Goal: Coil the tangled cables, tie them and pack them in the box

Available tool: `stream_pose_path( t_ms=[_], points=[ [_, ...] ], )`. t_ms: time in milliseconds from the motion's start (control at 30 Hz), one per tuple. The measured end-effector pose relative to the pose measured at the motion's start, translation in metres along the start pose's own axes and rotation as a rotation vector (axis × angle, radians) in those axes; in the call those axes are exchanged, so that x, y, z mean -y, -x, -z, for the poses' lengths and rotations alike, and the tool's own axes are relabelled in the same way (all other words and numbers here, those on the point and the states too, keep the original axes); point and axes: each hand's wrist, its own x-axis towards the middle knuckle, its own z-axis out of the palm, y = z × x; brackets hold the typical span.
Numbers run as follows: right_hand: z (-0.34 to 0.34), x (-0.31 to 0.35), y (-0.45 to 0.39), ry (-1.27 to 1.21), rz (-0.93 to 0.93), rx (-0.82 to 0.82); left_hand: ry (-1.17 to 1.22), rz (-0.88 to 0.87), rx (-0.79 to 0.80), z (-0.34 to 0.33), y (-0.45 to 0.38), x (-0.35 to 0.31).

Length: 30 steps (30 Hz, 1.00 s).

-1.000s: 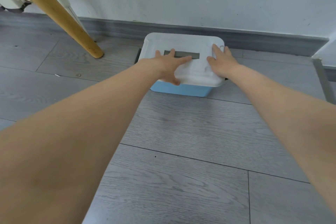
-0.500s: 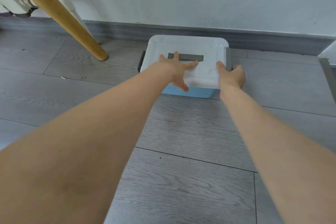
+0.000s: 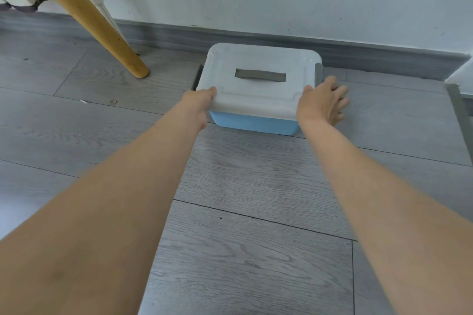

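Fingers on my left hand (image 3: 198, 105) are mostly hidden from up here, so I honestly can't tell how far they're curled or whether they're under the rim; all I can see is the thumb end pressed against the near left corner of the lid (image 3: 261, 79). Over on the other side, my right hand (image 3: 321, 105) sits at the right edge of the box (image 3: 253, 124), thumb touching the lid's near right corner and the other fingers (image 3: 341, 103) spread loose and fairly straight beside the box wall, not wrapped round anything I can make out. So both hands are bracketing the thing, one each side. It's a light blue box with a white lid on it, lid sitting flat and closed, with a grey handle (image 3: 260, 76) lying in a recess in the middle of the top. There's a grey latch (image 3: 319, 77) on the right end and a darker one just visible on the left end. It's sitting on the grey wood floor (image 3: 250, 186), close to the skirting board (image 3: 371, 55) under the white wall. Off to the left a wooden leg (image 3: 102, 25) slants down to the floor, well apart from the box. No cables showing anywhere in view.
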Motion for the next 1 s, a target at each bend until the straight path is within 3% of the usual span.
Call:
stream_pose_path(
  t_ms=[133, 400, 567, 633, 733, 800, 900, 1000],
  points=[
    [-0.004, -0.004, 0.013, 0.192, 0.302, 0.016, 0.165, -0.08, -0.003, -0.002, 0.005, 0.003],
    [-0.003, -0.016, 0.022, 0.29, 0.434, 0.059, 0.068, -0.178, -0.01, -0.005, 0.006, 0.005],
    [0.003, -0.016, 0.027, 0.259, 0.444, 0.271, 0.013, -0.256, -0.032, -0.006, 0.008, 0.009],
    [0.007, -0.015, 0.027, 0.226, 0.438, 0.335, -0.138, -0.324, -0.061, -0.004, 0.009, 0.008],
    [0.013, -0.021, 0.024, 0.271, 0.527, 0.339, -0.875, -0.496, -0.137, 0.001, 0.012, 0.003],
    [0.014, -0.028, 0.027, 0.404, 0.651, 0.226, -1.297, -0.597, -0.123, -0.012, 0.028, 0.007],
    [0.013, -0.031, 0.03, 0.506, 0.785, -0.003, -1.405, -0.664, -0.053, -0.04, 0.043, 0.027],
    [0.008, -0.023, 0.028, 0.539, 0.796, -0.037, -1.333, -0.638, 0.074, -0.037, 0.04, 0.022]
  ],
)
